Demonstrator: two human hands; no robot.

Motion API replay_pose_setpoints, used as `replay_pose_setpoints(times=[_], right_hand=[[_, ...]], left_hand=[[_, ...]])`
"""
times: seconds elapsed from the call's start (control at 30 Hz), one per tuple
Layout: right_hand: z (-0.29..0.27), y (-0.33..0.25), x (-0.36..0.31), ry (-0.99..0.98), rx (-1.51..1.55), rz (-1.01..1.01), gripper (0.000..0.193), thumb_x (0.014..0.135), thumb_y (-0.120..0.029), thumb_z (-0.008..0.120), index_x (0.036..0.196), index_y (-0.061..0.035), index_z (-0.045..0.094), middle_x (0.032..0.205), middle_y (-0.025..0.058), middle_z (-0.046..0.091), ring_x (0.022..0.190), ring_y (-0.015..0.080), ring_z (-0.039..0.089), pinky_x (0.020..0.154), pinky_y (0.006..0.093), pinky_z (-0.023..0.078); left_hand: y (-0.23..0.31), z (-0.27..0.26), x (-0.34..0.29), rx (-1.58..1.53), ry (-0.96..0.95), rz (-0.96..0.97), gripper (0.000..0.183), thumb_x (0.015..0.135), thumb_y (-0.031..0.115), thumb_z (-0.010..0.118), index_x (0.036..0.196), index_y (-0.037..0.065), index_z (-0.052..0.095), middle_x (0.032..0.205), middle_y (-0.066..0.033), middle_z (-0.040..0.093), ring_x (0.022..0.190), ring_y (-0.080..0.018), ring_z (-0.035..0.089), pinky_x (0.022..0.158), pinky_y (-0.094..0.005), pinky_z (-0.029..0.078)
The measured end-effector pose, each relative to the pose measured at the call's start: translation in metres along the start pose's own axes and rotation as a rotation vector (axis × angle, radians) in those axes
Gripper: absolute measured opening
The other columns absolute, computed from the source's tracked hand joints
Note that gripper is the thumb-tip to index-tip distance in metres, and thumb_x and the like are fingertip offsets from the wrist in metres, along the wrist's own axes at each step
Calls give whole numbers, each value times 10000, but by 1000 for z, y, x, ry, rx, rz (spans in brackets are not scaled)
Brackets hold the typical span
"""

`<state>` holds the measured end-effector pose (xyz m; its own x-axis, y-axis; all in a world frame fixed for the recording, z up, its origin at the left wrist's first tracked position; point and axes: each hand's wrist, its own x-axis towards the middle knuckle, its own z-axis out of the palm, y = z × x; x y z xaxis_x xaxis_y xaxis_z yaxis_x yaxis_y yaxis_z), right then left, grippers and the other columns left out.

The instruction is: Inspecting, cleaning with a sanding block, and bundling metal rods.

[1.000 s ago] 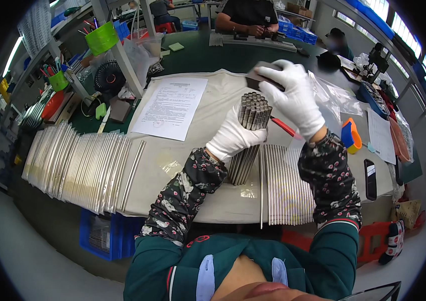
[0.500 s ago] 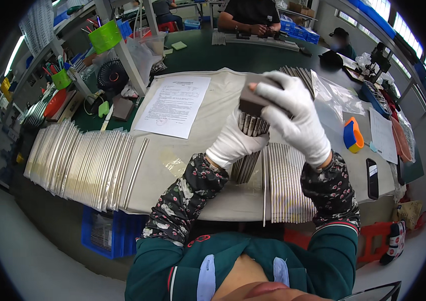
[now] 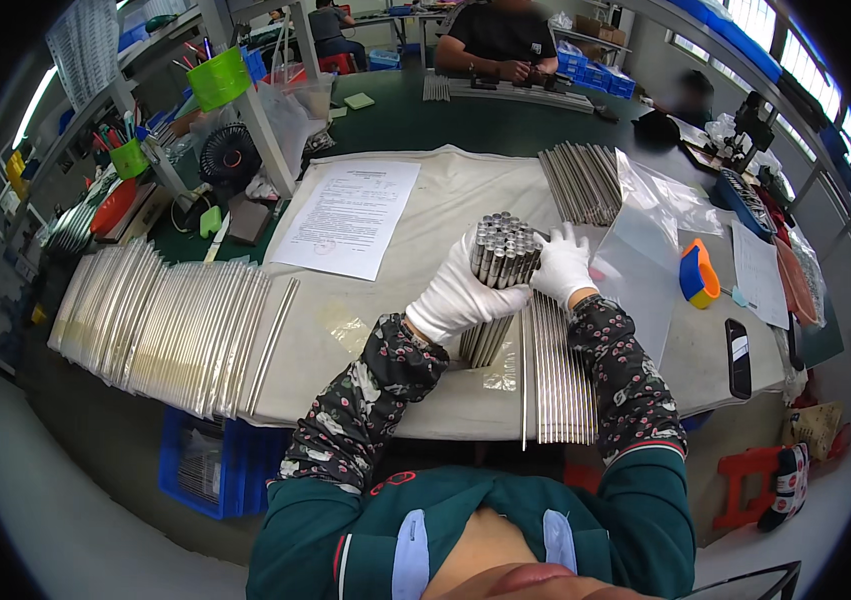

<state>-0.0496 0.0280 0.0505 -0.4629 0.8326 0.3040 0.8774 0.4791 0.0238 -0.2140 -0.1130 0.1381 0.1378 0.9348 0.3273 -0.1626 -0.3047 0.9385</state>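
In the middle of the cloth-covered bench, a thick bundle of metal rods [image 3: 503,250] stands upright, slightly tilted, with its round ends facing up. My left hand [image 3: 457,295], in a white glove, is wrapped round its upper part. My gloved right hand [image 3: 563,268] is at the bundle's right side, with its fingers apart and their tips near the upper rods; no held thing shows in it. Below that forearm lies a row of loose metal rods [image 3: 563,390], partly hidden by the sleeve.
Rods in clear sleeves [image 3: 185,325] fill the left side. More rods [image 3: 582,183] lie at the far right beside plastic film [image 3: 640,270]. A printed sheet [image 3: 350,215], tape dispenser [image 3: 698,273] and phone [image 3: 737,358] are on the bench. Opposite sits a person [image 3: 495,45].
The brown block that my right hand held over the bundle is gone from view. That hand has come down to the bundle's right side. My left hand keeps its grip.
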Motion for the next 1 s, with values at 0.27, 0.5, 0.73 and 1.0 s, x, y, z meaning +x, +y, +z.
replay_pose_setpoints(times=[0.27, 0.5, 0.73, 1.0], right_hand=[[-148, -31, -45, -24, 1494, -402, 550, 934, -428, 549, 1304, -21, 541, 1232, 94, 550, 1110, 187, 542, 946, 319, 437], [-150, -44, -79, 164, 1289, -158, 342, 818, -56, 691, 1151, -9, 632, 931, 62, 582, 853, 144, 586, 782, 258, 489], [-156, -59, -93, 274, 1504, 48, 294, 802, -37, 708, 1084, 12, 641, 876, -2, 592, 757, 64, 540, 703, 215, 469], [-159, -62, -88, 196, 1521, 32, 284, 781, -57, 709, 1050, 4, 643, 827, -44, 540, 698, 25, 448, 636, 180, 416]], left_hand=[[10, 4, -9, -127, -1, 97, 535, 719, 10, 772, 1196, 42, 530, 1052, -2, 642, 933, -84, 601, 824, -261, 508], [13, 17, -16, -52, 27, 93, 350, 798, 56, 752, 1120, 49, 615, 1025, 1, 649, 931, -103, 603, 852, -266, 492], [16, 28, -25, 32, 86, 122, 332, 825, 72, 742, 1133, 46, 620, 1021, -2, 661, 919, -104, 615, 845, -262, 494], [20, 26, -26, -12, 77, 156, 328, 824, 55, 734, 1131, 42, 621, 1030, -11, 663, 938, -111, 616, 849, -269, 494]])
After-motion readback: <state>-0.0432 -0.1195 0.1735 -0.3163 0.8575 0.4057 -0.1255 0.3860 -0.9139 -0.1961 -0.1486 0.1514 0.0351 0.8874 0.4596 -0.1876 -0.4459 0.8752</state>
